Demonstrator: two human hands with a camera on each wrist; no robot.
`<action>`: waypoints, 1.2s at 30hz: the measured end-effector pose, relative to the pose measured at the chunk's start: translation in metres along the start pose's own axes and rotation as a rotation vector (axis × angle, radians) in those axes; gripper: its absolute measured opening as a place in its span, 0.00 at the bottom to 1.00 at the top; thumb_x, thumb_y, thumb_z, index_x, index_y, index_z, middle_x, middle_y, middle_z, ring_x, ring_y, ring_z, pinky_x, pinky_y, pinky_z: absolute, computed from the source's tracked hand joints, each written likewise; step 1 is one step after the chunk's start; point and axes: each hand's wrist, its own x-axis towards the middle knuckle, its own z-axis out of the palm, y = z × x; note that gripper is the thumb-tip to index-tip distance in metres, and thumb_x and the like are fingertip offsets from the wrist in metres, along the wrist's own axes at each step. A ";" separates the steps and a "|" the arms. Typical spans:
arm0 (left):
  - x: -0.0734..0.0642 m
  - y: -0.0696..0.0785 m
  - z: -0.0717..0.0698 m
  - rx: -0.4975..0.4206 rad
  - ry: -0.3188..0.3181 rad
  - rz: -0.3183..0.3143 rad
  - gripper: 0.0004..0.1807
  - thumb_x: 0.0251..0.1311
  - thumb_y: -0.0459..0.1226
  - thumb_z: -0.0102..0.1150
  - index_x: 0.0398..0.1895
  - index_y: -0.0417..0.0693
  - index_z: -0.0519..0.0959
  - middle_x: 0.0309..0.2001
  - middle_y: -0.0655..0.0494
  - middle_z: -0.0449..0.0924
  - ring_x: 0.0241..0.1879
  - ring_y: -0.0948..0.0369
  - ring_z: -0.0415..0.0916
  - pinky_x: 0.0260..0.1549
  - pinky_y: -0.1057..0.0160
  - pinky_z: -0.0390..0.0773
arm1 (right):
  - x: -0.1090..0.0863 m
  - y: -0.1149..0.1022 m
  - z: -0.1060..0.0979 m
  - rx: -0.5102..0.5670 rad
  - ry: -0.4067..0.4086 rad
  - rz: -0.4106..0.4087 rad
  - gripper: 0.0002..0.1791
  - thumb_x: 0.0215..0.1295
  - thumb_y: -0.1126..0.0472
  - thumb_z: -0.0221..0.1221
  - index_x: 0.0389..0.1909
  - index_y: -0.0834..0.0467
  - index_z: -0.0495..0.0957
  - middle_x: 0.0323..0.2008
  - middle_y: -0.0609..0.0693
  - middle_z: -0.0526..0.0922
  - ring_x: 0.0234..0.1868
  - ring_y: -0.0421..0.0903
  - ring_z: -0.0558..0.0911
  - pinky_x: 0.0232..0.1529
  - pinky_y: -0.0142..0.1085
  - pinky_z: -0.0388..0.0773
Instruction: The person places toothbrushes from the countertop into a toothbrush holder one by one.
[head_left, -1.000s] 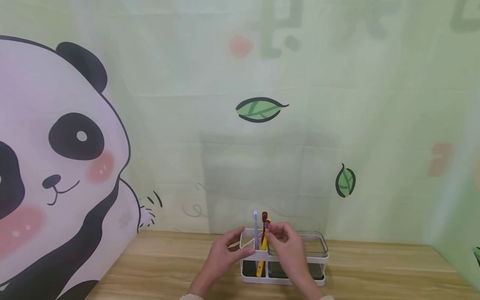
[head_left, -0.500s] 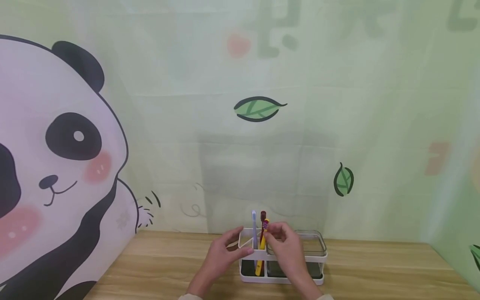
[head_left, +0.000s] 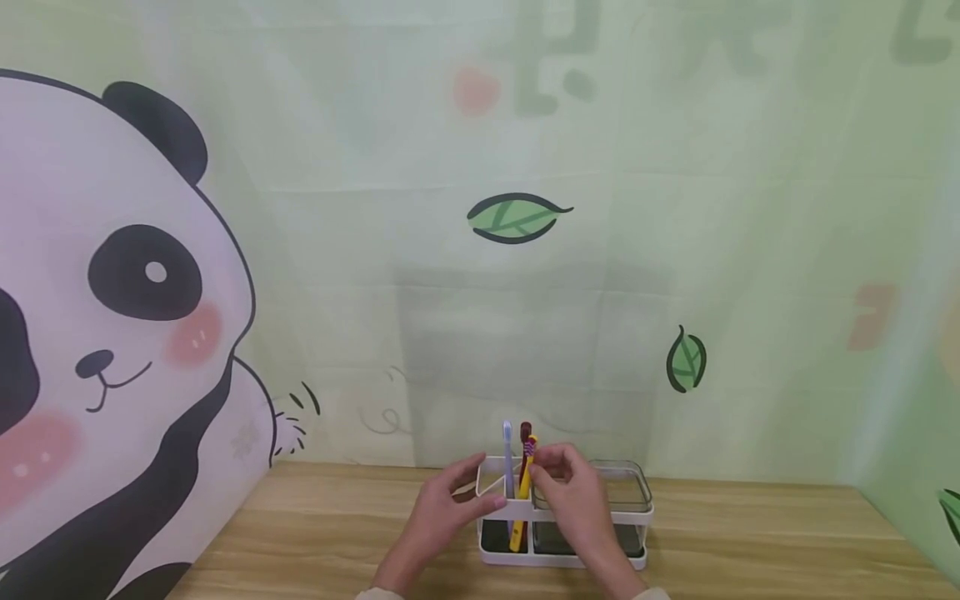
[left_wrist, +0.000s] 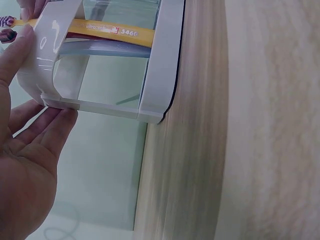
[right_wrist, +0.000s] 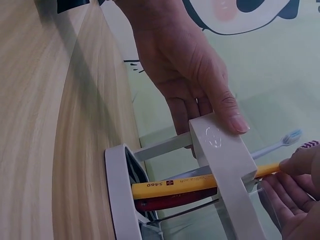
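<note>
A white toothbrush holder (head_left: pixel 517 559) stands on the table. My left hand (head_left: pixel 442 512) grips its left end, thumb on the front of the upper band and fingers around the side, as the left wrist view shows. In my right hand (head_left: pixel 577 492), thumb and fingers pinch a yellow toothbrush (head_left: pixel 524 485) just below its purple-and-white bristles. Its handle slants down through the holder's upper opening to the base, marked 5460 (left_wrist: pixel 129 33). Behind it in the same section lean a pale lilac toothbrush (head_left: pixel 507 458) and a dark red toothbrush (head_left: pixel 526 432), bristle ends up.
A clear container (head_left: pixel 619 462) sits in the holder's right section, partly hidden by my right hand. The wood-grain table (head_left: pixel 750 533) meets a pale green backdrop (head_left: pixel 780 250) close behind the holder. A printed panda (head_left: pixel 172 375) covers the left side.
The head view has shifted very slightly to the right. Both hands keep their hold, and the yellow toothbrush stays in nearly the same place.
</note>
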 end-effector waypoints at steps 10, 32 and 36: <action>0.000 0.000 0.000 0.011 0.004 0.001 0.42 0.65 0.49 0.75 0.76 0.38 0.71 0.73 0.36 0.72 0.70 0.38 0.71 0.64 0.45 0.79 | 0.006 0.001 -0.009 -0.006 -0.019 0.012 0.09 0.71 0.66 0.68 0.49 0.63 0.82 0.43 0.51 0.87 0.45 0.48 0.85 0.44 0.30 0.85; -0.003 0.006 -0.001 0.149 0.068 0.036 0.38 0.72 0.55 0.65 0.78 0.47 0.70 0.76 0.42 0.68 0.74 0.40 0.66 0.71 0.36 0.70 | 0.006 0.001 -0.071 -0.237 0.003 -0.057 0.12 0.77 0.61 0.65 0.54 0.62 0.84 0.50 0.54 0.88 0.53 0.53 0.85 0.57 0.48 0.86; -0.009 0.014 -0.006 0.253 0.109 0.056 0.37 0.73 0.56 0.64 0.78 0.49 0.70 0.77 0.45 0.68 0.75 0.41 0.64 0.72 0.32 0.67 | 0.005 0.008 -0.093 -0.296 -0.024 -0.125 0.14 0.78 0.61 0.64 0.57 0.64 0.82 0.54 0.58 0.87 0.56 0.56 0.86 0.59 0.49 0.85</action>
